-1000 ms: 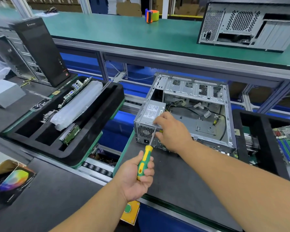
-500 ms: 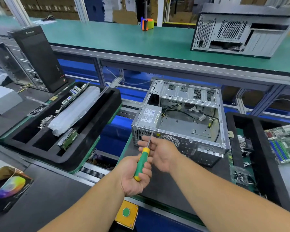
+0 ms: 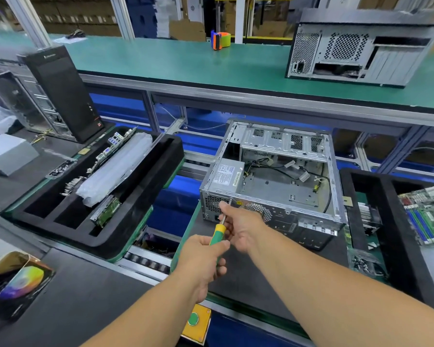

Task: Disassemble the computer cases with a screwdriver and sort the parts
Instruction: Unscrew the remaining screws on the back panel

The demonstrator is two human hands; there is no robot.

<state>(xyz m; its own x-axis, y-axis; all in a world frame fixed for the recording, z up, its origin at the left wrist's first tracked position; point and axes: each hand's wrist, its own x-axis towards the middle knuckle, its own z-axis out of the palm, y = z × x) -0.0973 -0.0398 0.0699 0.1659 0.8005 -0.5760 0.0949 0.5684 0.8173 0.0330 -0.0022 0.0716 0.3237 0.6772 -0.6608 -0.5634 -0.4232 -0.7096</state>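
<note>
left hand (image 3: 202, 259) grips screwdriver (image 3: 217, 234) | right hand (image 3: 241, 225) pinches shaft | tray (image 3: 125, 221): boards

The open case (image 3: 273, 181) is flanked closely by a black tray (image 3: 140, 221) on the left and another black tray (image 3: 396, 236) on the right, so side access is narrowed to a blue gap on the left and almost none on the right. From above the case is unobstructed, though its interior is crossed by cables (image 3: 281, 169) and partly filled by the power supply (image 3: 227, 175). In front, bare dark mat (image 3: 246, 279) is left free, partly taken by the left hand (image 3: 202, 261), the right hand (image 3: 241, 226) and the screwdriver (image 3: 217, 234).
</note>
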